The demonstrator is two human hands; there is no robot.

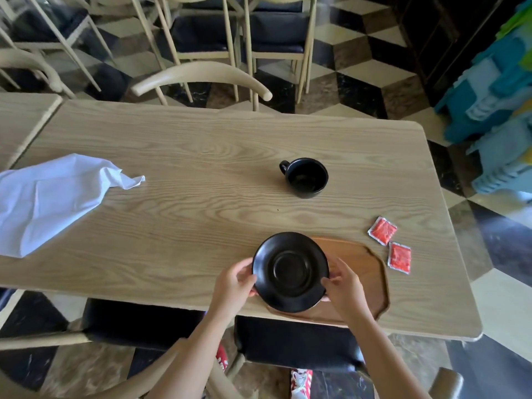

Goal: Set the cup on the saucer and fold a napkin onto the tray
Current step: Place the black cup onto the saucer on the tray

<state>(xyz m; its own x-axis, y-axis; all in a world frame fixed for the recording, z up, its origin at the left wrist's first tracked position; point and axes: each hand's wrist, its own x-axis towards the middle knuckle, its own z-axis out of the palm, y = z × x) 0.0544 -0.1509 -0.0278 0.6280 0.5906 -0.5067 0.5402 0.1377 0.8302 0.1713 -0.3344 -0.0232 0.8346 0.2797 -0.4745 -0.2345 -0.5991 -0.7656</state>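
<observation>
A black saucer [290, 271] is held over the left part of a brown wooden tray [367, 272] near the table's front edge. My left hand [234, 285] grips its left rim and my right hand [344, 286] grips its right rim. I cannot tell whether the saucer rests on the tray or hovers just above it. The empty black cup [305, 177] stands upright on the table farther back, handle pointing left. A crumpled white napkin [49, 201] lies unfolded at the table's left side.
Two red sachets [391, 244] lie right of the tray. The light wooden table [201, 174] adjoins another table on the left. Chairs stand behind the table and below its front edge. Blue stacked items are at the far right.
</observation>
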